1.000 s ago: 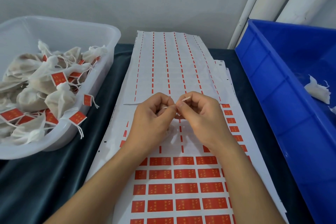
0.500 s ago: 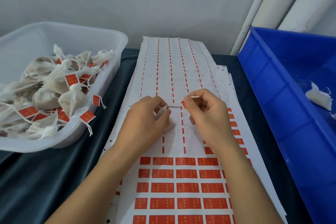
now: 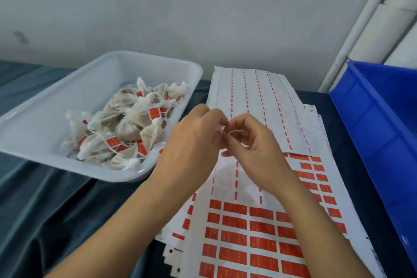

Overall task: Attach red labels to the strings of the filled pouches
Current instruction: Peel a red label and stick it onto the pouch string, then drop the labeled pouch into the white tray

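Note:
My left hand (image 3: pixel 191 142) and my right hand (image 3: pixel 255 149) meet fingertip to fingertip above the label sheets (image 3: pixel 248 232). The left hand's curled fingers hold a small white pouch (image 3: pixel 219 129), almost wholly hidden by the hand. The right hand pinches the pouch's white string (image 3: pixel 234 131), which loops out between thumb and forefinger. I cannot see a red label on this string. The sheets carry rows of red labels (image 3: pixel 234 223) near me; farther away only thin red strips remain.
A white plastic tub (image 3: pixel 56 160) at the left holds several filled pouches with red labels (image 3: pixel 112 142) on their strings. A blue crate (image 3: pixel 372 133) stands along the right. Dark cloth covers the table (image 3: pixel 56 210). White pipes (image 3: pixel 361 25) run up the wall at right.
Both hands have come together again and shifted a little toward the tub. The red label seen at the right fingertips earlier is out of sight. The camera has turned left.

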A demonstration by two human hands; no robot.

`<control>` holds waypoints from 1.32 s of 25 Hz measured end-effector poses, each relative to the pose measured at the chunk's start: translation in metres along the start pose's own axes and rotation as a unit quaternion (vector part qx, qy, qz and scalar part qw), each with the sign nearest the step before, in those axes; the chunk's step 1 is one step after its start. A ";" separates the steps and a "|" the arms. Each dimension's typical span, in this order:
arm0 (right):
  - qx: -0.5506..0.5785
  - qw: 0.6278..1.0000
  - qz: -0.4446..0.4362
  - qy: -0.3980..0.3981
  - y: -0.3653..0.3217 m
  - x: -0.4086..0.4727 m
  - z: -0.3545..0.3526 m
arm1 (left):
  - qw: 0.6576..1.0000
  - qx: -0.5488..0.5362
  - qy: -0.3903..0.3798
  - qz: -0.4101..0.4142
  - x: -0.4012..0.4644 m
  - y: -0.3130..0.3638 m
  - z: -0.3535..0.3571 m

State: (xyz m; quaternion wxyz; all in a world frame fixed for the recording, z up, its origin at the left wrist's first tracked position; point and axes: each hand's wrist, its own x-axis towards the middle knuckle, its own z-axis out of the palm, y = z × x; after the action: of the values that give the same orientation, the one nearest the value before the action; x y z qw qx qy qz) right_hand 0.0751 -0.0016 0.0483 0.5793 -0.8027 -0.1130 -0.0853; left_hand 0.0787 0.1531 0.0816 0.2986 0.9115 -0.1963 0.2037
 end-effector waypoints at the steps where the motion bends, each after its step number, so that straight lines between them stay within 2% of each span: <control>1: -0.001 1.000 -0.011 -0.006 -0.007 0.009 0.005 | 1.000 0.023 0.010 0.016 0.004 -0.002 -0.010; 6: 0.026 0.997 -0.056 -0.044 -0.039 0.057 0.055 | 0.991 0.129 0.031 0.008 0.025 -0.034 -0.056; 11: 0.047 0.995 -0.039 -0.077 -0.061 0.099 0.104 | 0.974 0.202 0.093 -0.030 0.036 -0.069 -0.078; 15: -0.055 0.992 0.003 -0.118 -0.059 0.112 0.118 | 0.977 0.196 0.033 -0.078 0.041 -0.088 -0.073; 18: -0.145 0.986 -0.012 -0.084 -0.054 0.115 0.115 | 0.971 0.221 -0.011 -0.093 0.053 -0.090 -0.073; 20: -0.158 0.985 -0.022 -0.062 -0.052 0.115 0.106 | 0.960 0.262 -0.026 -0.094 0.057 -0.084 -0.074; 24: -0.133 0.989 -0.063 -0.023 -0.055 0.103 0.082 | 0.926 0.368 0.028 -0.084 0.056 -0.061 -0.070; 28: -0.158 0.983 -0.082 0.042 -0.055 0.084 0.047 | 0.946 0.319 0.058 0.020 0.059 -0.031 -0.043; 31: -0.208 0.975 -0.025 0.067 -0.039 0.058 0.009 | 0.983 0.176 0.012 0.048 0.051 -0.008 -0.002; 33: -0.281 0.956 0.037 0.074 -0.021 0.033 -0.012 | 0.991 0.114 -0.041 0.053 0.039 0.007 0.036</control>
State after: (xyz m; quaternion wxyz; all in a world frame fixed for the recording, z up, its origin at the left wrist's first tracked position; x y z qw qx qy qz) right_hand 0.1008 -0.0042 0.0799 0.3396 -0.9282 -0.0121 -0.1513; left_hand 0.1169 0.1164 0.0777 0.1728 0.9357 -0.2315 0.2023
